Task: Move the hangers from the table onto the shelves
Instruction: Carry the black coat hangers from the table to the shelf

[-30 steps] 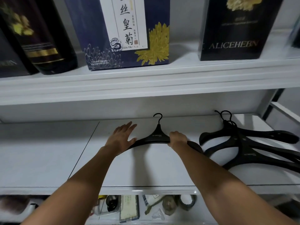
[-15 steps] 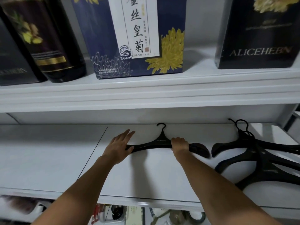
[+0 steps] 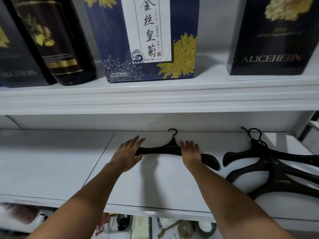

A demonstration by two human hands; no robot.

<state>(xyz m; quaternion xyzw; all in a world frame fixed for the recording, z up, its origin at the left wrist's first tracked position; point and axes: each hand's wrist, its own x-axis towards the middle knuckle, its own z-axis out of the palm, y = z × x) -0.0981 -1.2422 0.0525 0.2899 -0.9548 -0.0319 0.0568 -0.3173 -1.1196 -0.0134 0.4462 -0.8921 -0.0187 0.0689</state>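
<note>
On the lower shelf (image 3: pixel 51 163), head view, centre of frame: one black hanger (image 3: pixel 170 149), lying flat on the white board, hook toward twelve o'clock at the back wall, long axis running nine to three. Item, left hand (image 3: pixel 126 153): covers the hanger's nine-o'clock tip; fingers (image 3: pixel 138 140) straight and pressed together, pointing to about one o'clock, thumb along the near edge of the bar. Item, right hand (image 3: pixel 190 152): lies across the three-o'clock arm just beside the neck, its fingers over the bar, slightly parted, pointing to twelve; thumb hidden, so any hold beneath cannot be told. The hanger's far tip shows beyond the right wrist at three o'clock. Further toward three, just apart from that tip: pile of black hangers (image 3: pixel 269 163), overlapping, hooks to twelve, partly cut by the frame edge. At twelve o'clock, upper shelf (image 3: pixel 155 99): blue box (image 3: pixel 107 40) with yellow chrysanthemums, black box (image 3: pixel 272 40), dark bottle (image 3: pixel 57 45). Judgement: the hanger looks set down; both hands are equally near, one on each arm, the bar directly under the fingers; the coming move is probably a clean lift-off toward six o'clock without dragging the bar. Table not in view.
</note>
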